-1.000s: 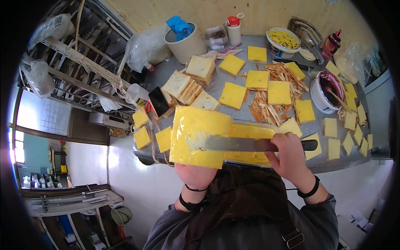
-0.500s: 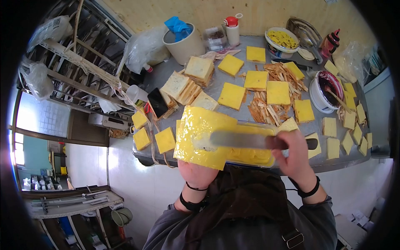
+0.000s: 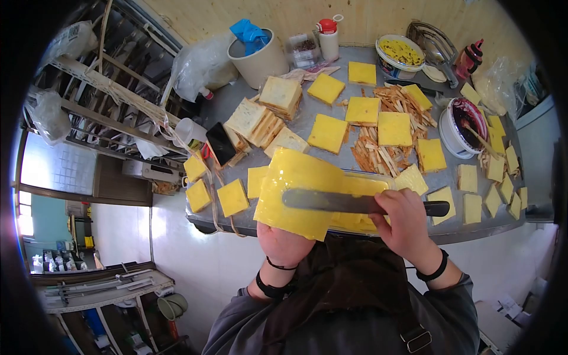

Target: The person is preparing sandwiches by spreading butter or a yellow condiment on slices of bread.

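A large bread slice (image 3: 296,171) coated with smooth yellow spread rests tilted on my left hand (image 3: 286,245), which holds it from below; the fingers are mostly hidden. In my right hand (image 3: 407,223) is the dark handle of a palette knife (image 3: 337,202). The long metal blade lies flat across the slice's face. Beneath the knife stands a rectangular tub (image 3: 386,182) of yellow spread, partly covered by the slice and my right hand. Beside the slice on the left, a small yellow-topped square (image 3: 257,181) lies on the table.
Stacked sandwiches (image 3: 280,94) and a phone (image 3: 220,144) are beyond the slice. Yellow-topped squares (image 3: 328,134) surround a heap of cut crusts (image 3: 378,151). At right is a bucket of dark red jam (image 3: 452,142); behind stand a yellow-filled bucket (image 3: 397,72) and a bin (image 3: 257,65).
The slice has shifted slightly right, and its spread looks smoother and more even. The blade has moved left over it, with my right hand a little lower.
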`<control>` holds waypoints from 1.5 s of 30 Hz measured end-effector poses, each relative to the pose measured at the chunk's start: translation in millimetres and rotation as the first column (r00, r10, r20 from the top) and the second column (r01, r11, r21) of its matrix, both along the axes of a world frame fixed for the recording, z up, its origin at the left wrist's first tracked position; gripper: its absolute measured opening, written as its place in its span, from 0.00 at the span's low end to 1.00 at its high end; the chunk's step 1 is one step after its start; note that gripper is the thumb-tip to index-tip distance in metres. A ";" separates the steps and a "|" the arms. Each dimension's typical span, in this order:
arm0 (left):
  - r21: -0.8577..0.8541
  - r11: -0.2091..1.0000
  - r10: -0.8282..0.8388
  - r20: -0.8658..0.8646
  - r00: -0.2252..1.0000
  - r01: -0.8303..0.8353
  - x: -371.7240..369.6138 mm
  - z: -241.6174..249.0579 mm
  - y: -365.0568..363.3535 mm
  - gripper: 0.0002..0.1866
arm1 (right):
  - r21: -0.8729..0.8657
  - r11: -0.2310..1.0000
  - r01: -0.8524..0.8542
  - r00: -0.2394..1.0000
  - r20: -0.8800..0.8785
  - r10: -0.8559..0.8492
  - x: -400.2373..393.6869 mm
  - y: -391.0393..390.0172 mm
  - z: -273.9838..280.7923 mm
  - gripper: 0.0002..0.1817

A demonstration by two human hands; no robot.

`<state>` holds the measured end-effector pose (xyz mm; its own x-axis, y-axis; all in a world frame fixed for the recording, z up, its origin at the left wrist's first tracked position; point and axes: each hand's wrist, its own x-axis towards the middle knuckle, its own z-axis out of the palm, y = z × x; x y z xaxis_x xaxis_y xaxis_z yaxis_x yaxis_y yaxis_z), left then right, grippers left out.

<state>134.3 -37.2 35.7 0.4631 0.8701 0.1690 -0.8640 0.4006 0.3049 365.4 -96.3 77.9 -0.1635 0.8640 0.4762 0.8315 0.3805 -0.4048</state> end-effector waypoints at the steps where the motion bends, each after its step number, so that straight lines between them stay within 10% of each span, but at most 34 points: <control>1: 0.032 0.999 0.034 -0.124 0.992 -0.030 -1.3 -2.7 -1.9 0.33 | 0.016 1.000 0.023 1.000 0.012 -0.023 0.5 2.5 0.6 0.23; 5: -0.036 0.999 -0.022 0.085 0.996 0.025 1.7 5.1 -1.7 0.32 | 0.080 0.993 0.086 0.996 0.019 -0.088 4.1 14.2 -1.2 0.23; 29: -0.225 0.974 0.006 0.072 0.997 0.011 -1.9 4.2 -7.0 0.31 | -0.039 0.998 -0.058 0.919 -0.392 0.039 -24.8 -4.6 -0.6 0.18; 36: -0.037 0.999 -0.005 0.126 0.992 0.010 -3.5 8.9 -13.5 0.30 | -0.062 0.995 -0.073 0.886 -0.462 0.036 -44.6 -4.1 -6.9 0.20; 45: -0.195 0.967 0.207 0.214 0.955 -0.165 -33.0 13.6 -19.0 0.28 | -0.102 0.995 -0.018 0.972 -0.234 -0.007 -9.9 -35.3 -15.4 0.22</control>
<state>101.3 -56.2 49.4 0.2563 0.9622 0.0918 -0.9666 0.2547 0.0287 355.5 -131.6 62.5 -0.0631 0.9095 0.4110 0.7070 0.3313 -0.6247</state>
